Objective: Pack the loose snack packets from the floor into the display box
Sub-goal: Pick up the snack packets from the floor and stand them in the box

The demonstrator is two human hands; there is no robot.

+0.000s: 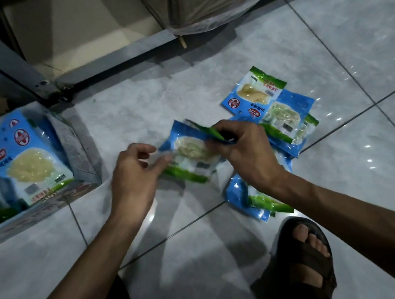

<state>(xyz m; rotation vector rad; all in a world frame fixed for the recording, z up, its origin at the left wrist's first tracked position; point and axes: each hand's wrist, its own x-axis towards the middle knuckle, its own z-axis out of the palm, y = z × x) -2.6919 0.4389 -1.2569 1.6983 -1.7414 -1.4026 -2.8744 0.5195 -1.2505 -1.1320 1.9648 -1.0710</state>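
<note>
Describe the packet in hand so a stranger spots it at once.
Right of the display box, loose packets lie piled on the floor. The held packet is leftmost, beside the left hand. Only it has its edge pinched by the right hand.

The tiled floor (133, 113) holds a box (34, 218) at the left, loose packets (281, 115) right of the middle, and a sandal (304, 261) at the bottom.

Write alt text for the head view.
The right hand pinches a snack packet over the tiled floor, the left hand open beside it. More loose packets lie at right; the partly filled display box sits at left.
</note>
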